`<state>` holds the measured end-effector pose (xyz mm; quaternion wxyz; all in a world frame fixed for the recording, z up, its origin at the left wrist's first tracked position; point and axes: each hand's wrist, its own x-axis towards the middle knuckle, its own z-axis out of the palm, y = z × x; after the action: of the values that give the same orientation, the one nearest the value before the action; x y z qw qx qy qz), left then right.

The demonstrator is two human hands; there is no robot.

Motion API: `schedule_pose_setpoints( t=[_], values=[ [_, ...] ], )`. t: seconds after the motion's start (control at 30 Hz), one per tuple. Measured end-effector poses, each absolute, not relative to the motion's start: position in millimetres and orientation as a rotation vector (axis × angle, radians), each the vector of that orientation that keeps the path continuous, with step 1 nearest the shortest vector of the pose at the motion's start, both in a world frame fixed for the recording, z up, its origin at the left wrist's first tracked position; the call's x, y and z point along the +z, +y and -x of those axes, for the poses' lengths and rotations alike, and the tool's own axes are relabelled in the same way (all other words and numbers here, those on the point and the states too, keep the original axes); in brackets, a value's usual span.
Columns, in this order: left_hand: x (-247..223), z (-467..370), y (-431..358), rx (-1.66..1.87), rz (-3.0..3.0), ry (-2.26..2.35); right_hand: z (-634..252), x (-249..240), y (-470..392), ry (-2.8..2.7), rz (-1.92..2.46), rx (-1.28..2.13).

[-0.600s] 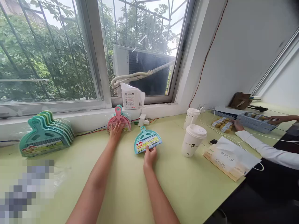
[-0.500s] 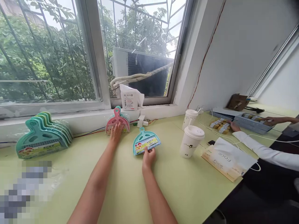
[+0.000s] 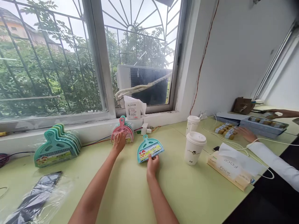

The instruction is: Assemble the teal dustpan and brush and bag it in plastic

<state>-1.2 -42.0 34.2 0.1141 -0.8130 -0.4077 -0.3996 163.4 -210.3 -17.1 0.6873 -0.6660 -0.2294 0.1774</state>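
My right hand [image 3: 153, 164] grips the lower edge of a light-blue dustpan [image 3: 146, 141], its thumb on the front of the printed card. A blue-bristled brush lies in this pan, whose handle points to the window. The fingers of my left hand [image 3: 119, 143] are spread over the front of a pink dustpan [image 3: 122, 123], touching it. That pan leans at the wall below the sill, with teal pans partly hidden behind it. At the left stands a row of teal and green dustpans [image 3: 51, 144] in clear wrap, each overlapping the one behind.
White paper cups [image 3: 195, 149] and a tissue pack [image 3: 230, 169] stand right of my hands. A dark item in clear plastic [image 3: 37, 196] lies front left. Beyond, a co-worker's hand [image 3: 247, 136] is by small packed goods [image 3: 226, 130] and a grey box [image 3: 263, 126]. Cables cross the table.
The view has tilted up and shifted left, so the things sit lower and farther right. Both my hands stay at their dustpans. The co-worker's near hand has opened beside the packed goods.
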Motion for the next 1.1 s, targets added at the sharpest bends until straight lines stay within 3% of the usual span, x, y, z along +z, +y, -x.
schedule_pose_setpoints(
  t=[0.23, 0.33, 0.4, 0.5, 0.6, 0.83, 1.1],
  values=[
    [13.4, 6.1, -129.0, -2.409, 2.674, -2.002, -132.3, -7.8, -217.4, -0.538, 1.150, 0.780],
    [4.9, 32.9, -173.1, -2.725, 2.746, -2.220, -107.3, 0.6, -228.4, -0.723, 0.983, 1.068],
    [5.0, 60.4, -197.9, -2.890, 2.485, -2.256, -94.9, 5.6, -238.0, -0.895, 0.952, 1.292],
    [5.3, 109.2, -226.4, -2.925, 2.157, -2.238, -89.3, 11.5, -250.5, -1.163, 1.067, 1.577],
    [0.0, 152.3, -246.1, -2.874, 1.978, -2.249, -102.6, 13.7, -255.2, -1.228, 1.223, 1.633],
    [-0.1, 170.2, -266.4, -2.909, 1.808, -2.225, -167.5, 4.5, -249.6, -0.432, 1.118, 1.077],
    [0.9, 159.6, -271.4, -2.754, 1.988, -2.199, -127.1, -4.5, -252.4, -0.769, 1.399, 0.868]
  ],
)
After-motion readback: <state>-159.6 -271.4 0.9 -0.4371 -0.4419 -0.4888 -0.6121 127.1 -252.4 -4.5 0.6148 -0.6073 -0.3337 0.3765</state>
